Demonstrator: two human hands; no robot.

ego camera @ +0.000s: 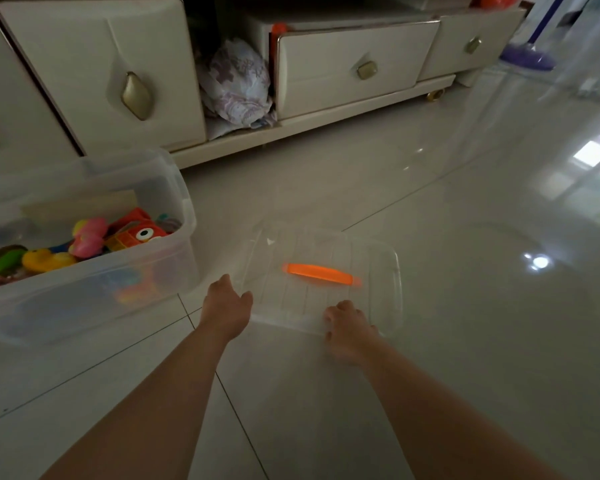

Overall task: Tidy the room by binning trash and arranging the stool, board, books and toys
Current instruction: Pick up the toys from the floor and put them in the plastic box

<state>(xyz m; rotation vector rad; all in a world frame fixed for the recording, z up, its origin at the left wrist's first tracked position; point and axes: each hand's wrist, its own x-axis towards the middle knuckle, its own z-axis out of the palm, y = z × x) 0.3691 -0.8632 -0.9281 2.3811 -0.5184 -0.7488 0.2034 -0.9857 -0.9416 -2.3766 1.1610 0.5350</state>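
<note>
A clear plastic lid (pixel 368 271) with an orange handle (pixel 321 274) lies flat on the tiled floor. My right hand (pixel 349 329) grips its near edge, fingers curled over the rim. My left hand (pixel 226 308) reaches to the lid's left corner, fingers hidden at the edge. To the left stands a clear storage box (pixel 160 268) without a lid, holding several colourful toys (pixel 94 239): a yellow duck, a pink one, an orange plush.
A cream low cabinet (pixel 94 74) with gold knobs runs along the back; one drawer (pixel 354 67) is pulled out. A bundled patterned cloth (pixel 238 83) sits in the gap between units. A purple mop head (pixel 527 57) rests at far right. Glossy floor spreads right.
</note>
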